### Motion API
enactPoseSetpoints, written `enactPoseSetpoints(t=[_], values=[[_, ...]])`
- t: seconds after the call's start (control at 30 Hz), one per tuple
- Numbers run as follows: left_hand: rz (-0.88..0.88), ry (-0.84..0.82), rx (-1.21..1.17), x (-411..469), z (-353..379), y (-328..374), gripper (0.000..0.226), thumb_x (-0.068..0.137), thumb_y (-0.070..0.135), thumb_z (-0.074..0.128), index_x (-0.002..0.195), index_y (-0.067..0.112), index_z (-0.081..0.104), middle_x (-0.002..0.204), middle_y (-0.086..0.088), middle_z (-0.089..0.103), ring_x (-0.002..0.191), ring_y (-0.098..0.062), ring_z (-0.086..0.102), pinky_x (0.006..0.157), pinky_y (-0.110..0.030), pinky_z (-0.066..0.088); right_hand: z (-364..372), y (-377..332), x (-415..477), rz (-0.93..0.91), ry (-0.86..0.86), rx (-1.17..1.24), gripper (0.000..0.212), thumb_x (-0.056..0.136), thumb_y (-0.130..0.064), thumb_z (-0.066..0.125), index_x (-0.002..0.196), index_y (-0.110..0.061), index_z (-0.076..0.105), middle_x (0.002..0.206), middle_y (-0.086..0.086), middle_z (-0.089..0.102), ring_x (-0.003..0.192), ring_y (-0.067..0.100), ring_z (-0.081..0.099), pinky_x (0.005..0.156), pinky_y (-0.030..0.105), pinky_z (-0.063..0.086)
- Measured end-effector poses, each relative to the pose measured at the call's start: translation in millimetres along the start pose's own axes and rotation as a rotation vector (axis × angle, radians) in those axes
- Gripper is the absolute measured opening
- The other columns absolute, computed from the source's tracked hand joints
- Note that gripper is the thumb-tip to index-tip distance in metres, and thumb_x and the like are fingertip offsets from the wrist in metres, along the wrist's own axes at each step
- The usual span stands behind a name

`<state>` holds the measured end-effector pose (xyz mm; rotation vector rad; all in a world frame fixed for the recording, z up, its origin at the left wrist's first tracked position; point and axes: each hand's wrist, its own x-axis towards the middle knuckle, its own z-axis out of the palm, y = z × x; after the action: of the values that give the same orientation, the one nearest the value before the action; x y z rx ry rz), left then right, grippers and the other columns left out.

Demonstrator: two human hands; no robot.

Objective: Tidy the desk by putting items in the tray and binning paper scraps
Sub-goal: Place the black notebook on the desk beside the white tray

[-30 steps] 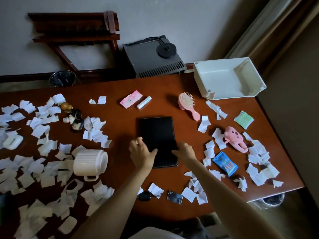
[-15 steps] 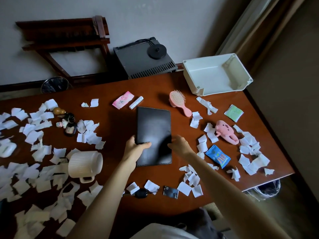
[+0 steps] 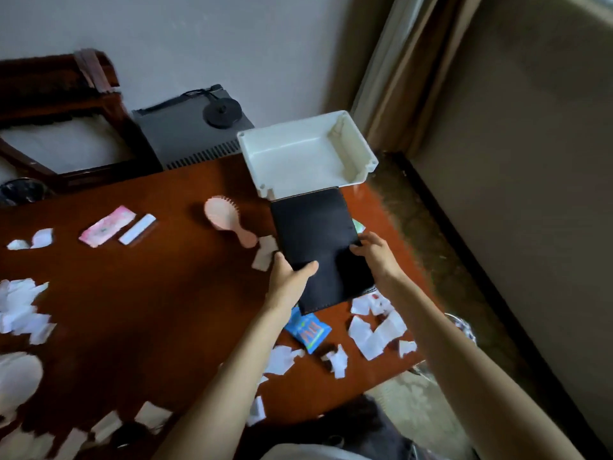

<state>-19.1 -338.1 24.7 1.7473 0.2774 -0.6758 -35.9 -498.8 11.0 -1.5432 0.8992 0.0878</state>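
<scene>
A black notebook point(image 3: 315, 234) hangs above the brown desk point(image 3: 139, 303), its far edge close to the front wall of the white tray point(image 3: 355, 151). My left hand point(image 3: 288, 277) grips its left edge, thumb on the cover. My right hand point(image 3: 374, 254) grips its right edge. The tray stands at the desk's far right corner with nothing visible inside. White paper scraps point(image 3: 374, 333) lie scattered under and around my arms, and more paper scraps point(image 3: 20, 310) lie at the left.
A pink hairbrush point(image 3: 225, 217), a pink packet point(image 3: 106, 225) and a white tube point(image 3: 136, 229) lie left of the notebook. A blue packet point(image 3: 308, 330) lies below it. A white mug point(image 3: 16, 380) sits at the left edge. A bin point(image 3: 461, 327) stands beside the desk's right edge.
Both hands lifted the black notebook off the desk's middle and carried it right and away toward the tray. The camera swung right with it.
</scene>
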Motion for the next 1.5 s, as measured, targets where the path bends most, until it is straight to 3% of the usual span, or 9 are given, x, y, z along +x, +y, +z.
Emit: enactPoseSetpoints(t=[0.1, 0.17, 0.33, 0.47, 0.7, 0.83, 1.07, 1.37, 1.5], values=[[-0.035, -0.056, 0.124, 13, 63, 15, 0.053, 0.091, 0.018, 0.058, 0.138, 0.010, 0.035, 0.139, -0.007, 0.046, 0.125, -0.026, 0.048, 0.096, -0.034, 0.045, -61, 1, 27, 0.012, 0.075, -0.029, 0.024, 0.087, 0.008, 0.050, 0.106, -0.003, 0.058, 0.095, 0.010, 0.057, 0.087, 0.022, 0.054, 0.065, 0.022, 0.044], [-0.073, -0.109, 0.161, 23, 100, 24, 0.051, 0.094, 0.016, 0.052, 0.141, 0.012, 0.032, 0.142, -0.006, 0.043, 0.129, -0.027, 0.045, 0.099, -0.037, 0.044, -97, 3, 47, 0.028, 0.120, -0.050, 0.030, 0.086, 0.009, 0.049, 0.114, 0.002, 0.057, 0.097, 0.012, 0.058, 0.089, 0.023, 0.055, 0.070, 0.029, 0.047], [-0.167, -0.216, 0.216, 60, 163, 31, 0.031, 0.091, 0.004, 0.043, 0.120, 0.011, 0.050, 0.125, -0.005, 0.047, 0.111, -0.024, 0.049, 0.106, -0.043, 0.042, -150, 5, 92, 0.060, 0.165, -0.180, 0.036, 0.086, 0.002, 0.049, 0.120, -0.008, 0.056, 0.115, 0.017, 0.063, 0.096, 0.028, 0.061, 0.090, 0.041, 0.050], [-0.229, -0.207, 0.220, 80, 187, 34, 0.055, 0.093, -0.001, 0.036, 0.145, 0.012, 0.026, 0.142, -0.012, 0.042, 0.123, -0.027, 0.046, 0.108, -0.043, 0.040, -161, 4, 109, 0.051, 0.194, -0.323, 0.040, 0.086, -0.002, 0.049, 0.125, -0.011, 0.052, 0.126, 0.014, 0.058, 0.112, 0.031, 0.057, 0.097, 0.042, 0.048], [-0.274, -0.104, 0.287, 83, 172, 36, 0.058, 0.092, 0.004, 0.036, 0.146, 0.018, 0.021, 0.145, -0.015, 0.036, 0.130, -0.034, 0.043, 0.108, -0.043, 0.039, -134, 21, 119, -0.012, 0.154, -0.425, 0.025, 0.080, -0.007, 0.058, 0.103, -0.005, 0.067, 0.105, 0.021, 0.064, 0.099, 0.035, 0.060, 0.087, 0.038, 0.050], [-0.244, -0.042, 0.364, 81, 151, 37, 0.052, 0.096, 0.006, 0.035, 0.145, 0.014, 0.021, 0.142, -0.016, 0.039, 0.124, -0.029, 0.046, 0.091, -0.032, 0.041, -108, 29, 118, -0.032, 0.125, -0.473, 0.018, 0.080, -0.009, 0.061, 0.095, -0.001, 0.068, 0.103, 0.021, 0.061, 0.096, 0.037, 0.058, 0.088, 0.037, 0.047], [-0.239, 0.048, 0.500, 84, 125, 41, 0.045, 0.097, 0.006, 0.035, 0.142, 0.009, 0.028, 0.145, -0.017, 0.036, 0.130, -0.032, 0.040, 0.102, -0.039, 0.040, -79, 23, 107, -0.110, 0.018, -0.543, 0.044, 0.090, -0.013, 0.057, 0.133, -0.006, 0.050, 0.124, 0.015, 0.049, 0.115, 0.029, 0.051, 0.103, 0.032, 0.038], [-0.226, 0.065, 0.564, 75, 119, 40, 0.044, 0.096, 0.009, 0.036, 0.140, 0.008, 0.033, 0.145, -0.018, 0.037, 0.130, -0.033, 0.042, 0.103, -0.043, 0.042, -70, 26, 103, -0.195, 0.018, -0.629, 0.043, 0.094, -0.017, 0.052, 0.135, -0.004, 0.045, 0.123, 0.015, 0.048, 0.116, 0.028, 0.049, 0.103, 0.029, 0.038], [-0.172, 0.046, 0.624, 66, 117, 44, 0.043, 0.097, 0.009, 0.035, 0.140, 0.009, 0.033, 0.147, -0.017, 0.035, 0.131, -0.033, 0.040, 0.103, -0.042, 0.043, -69, 21, 100, -0.210, 0.024, -0.752, 0.041, 0.094, -0.015, 0.050, 0.132, 0.000, 0.044, 0.127, 0.018, 0.046, 0.119, 0.033, 0.046, 0.101, 0.036, 0.040]])
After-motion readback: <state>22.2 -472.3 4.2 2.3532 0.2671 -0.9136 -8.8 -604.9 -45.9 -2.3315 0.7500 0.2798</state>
